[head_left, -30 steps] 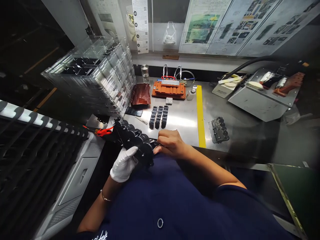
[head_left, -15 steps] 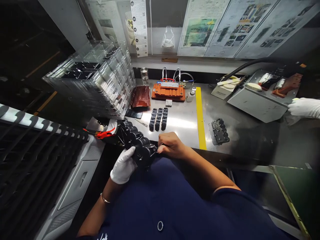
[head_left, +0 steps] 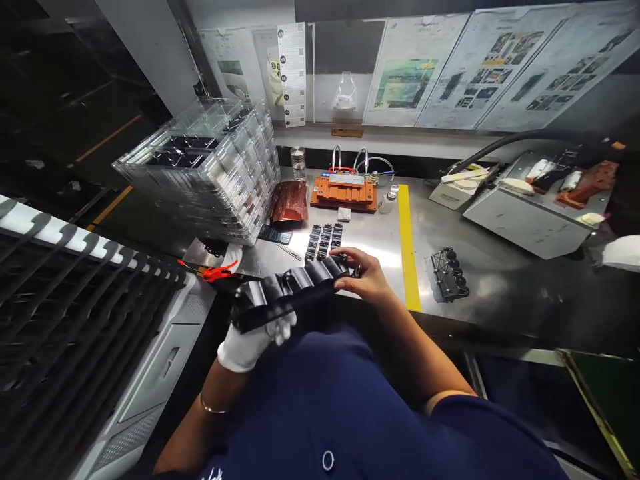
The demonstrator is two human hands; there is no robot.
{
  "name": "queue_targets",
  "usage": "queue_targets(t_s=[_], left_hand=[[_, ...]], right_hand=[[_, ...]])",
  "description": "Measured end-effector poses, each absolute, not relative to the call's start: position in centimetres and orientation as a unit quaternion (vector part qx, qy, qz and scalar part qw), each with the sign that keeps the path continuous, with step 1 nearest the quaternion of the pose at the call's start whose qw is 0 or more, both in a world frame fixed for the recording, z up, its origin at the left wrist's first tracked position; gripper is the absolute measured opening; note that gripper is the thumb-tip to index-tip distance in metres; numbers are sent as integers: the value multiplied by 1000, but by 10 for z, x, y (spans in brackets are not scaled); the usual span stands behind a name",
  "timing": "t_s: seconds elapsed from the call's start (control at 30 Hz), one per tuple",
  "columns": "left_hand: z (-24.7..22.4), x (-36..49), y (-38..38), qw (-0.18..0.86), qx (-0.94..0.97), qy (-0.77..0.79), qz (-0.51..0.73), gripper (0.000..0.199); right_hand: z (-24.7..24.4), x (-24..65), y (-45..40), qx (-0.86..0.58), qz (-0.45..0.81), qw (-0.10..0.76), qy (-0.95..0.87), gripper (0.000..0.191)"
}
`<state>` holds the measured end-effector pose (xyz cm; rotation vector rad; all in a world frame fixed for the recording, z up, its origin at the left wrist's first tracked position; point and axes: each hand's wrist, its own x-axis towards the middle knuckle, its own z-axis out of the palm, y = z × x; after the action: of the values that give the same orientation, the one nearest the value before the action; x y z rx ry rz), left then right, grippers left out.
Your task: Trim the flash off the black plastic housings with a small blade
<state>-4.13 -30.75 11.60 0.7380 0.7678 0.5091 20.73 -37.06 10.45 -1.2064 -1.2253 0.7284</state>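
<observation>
Two hands are on one long black scalloped tray (head_left: 295,288), held just above the near edge of the counter (head_left: 500,280). Its long axis runs left to right, with the right end tipped up and a bit farther away, the left end lower and nearer. The white-gloved left hand (head_left: 253,341) cups the left end from below, fingers wrapped onto it, while the bare right hand (head_left: 364,277) pinches the right end. So both are clamped on the same piece, hands well apart.

Counter's bare shiny steel with a yellow tape stripe (head_left: 407,250) running near to far. Printed sheets (head_left: 520,63) cover the far wall.

Just beyond the tray sit three short rows of small black parts (head_left: 325,240), then an orange fixture (head_left: 344,193) farther back. A tall stack of clear trays (head_left: 215,167) stands at the far left, and red-handled cutters (head_left: 215,272) lie near the tray's left end. Right of the stripe is a black ribbed part (head_left: 449,273). Someone else's white-gloved hand (head_left: 623,252) pokes in at the right edge.
</observation>
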Motion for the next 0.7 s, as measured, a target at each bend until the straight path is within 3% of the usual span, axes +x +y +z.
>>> queue_targets(t_s=[0.13,0.33,0.47,0.7], left_hand=[[132,-31,-316,778,417,353,310,24],[124,-18,-329,780,301,399,376,17],[116,-21,-327,791,278,390,380,22],[105,-24,-324,873,197,324,306,11]], right_hand=[[103,187,-372,-585,300,604,-449,52],[107,169,-375,-508,423,575,-481,49],[116,174,-376,-499,440,572,-480,41],[116,177,-377,-453,532,573,-428,43]])
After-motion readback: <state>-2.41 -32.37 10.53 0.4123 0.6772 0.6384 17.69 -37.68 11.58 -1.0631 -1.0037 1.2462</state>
